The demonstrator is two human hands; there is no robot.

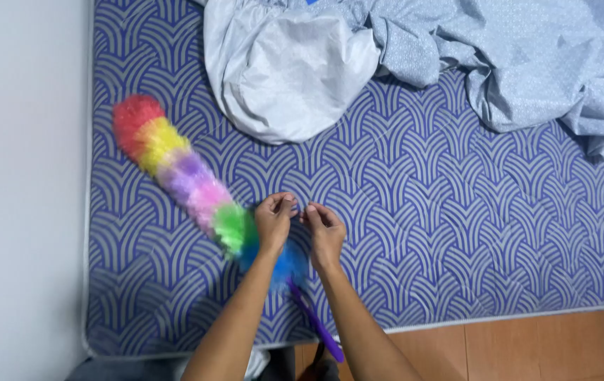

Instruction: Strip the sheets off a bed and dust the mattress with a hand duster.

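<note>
A rainbow-coloured fluffy duster (175,169) lies slanted on a bare mattress (457,212) with a blue and grey arch pattern; its purple handle (316,326) reaches past the near edge under my forearms. My left hand (273,220) and my right hand (324,231) meet above the duster's blue end, fingertips pinched close together over the mattress surface. Whatever sits between the fingers is too small to make out.
Crumpled pale blue and white bedding (415,56) is heaped at the far side of the mattress. A white wall (20,183) borders the left side. Wooden floor (527,346) shows along the near right edge.
</note>
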